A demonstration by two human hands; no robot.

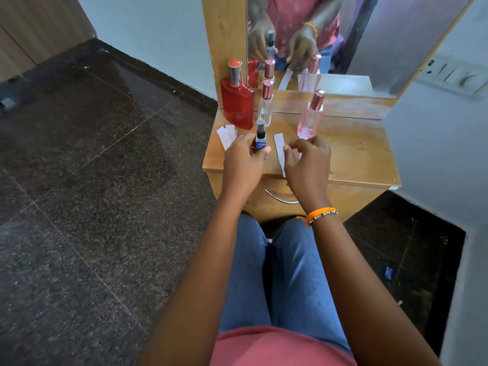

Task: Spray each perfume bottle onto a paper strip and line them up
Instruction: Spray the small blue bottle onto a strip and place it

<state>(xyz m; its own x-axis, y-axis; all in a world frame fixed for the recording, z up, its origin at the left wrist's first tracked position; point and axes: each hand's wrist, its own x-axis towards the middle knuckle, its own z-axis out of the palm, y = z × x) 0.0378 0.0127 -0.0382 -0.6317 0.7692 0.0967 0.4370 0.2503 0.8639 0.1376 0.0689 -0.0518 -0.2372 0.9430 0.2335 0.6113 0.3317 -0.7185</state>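
Note:
My left hand [244, 159] grips a small blue spray bottle [260, 137] with a black nozzle, held upright over the wooden dresser top [356, 151]. My right hand [307, 161] rests beside it with fingers curled over a white paper strip [280, 149] lying on the wood. Behind stand a red flat bottle [237, 101] with a silver cap, a clear narrow bottle [266, 104] with a rose cap, and a pink bottle [311, 117] with a rose cap. More white strips [226, 134] lie at the left, in front of the red bottle.
A mirror [356, 35] rises behind the dresser and reflects the bottles and hands. A drawer handle [280, 198] sits below the top's front edge. A wall with a switch plate [454, 75] stands right. Dark stone floor spreads left.

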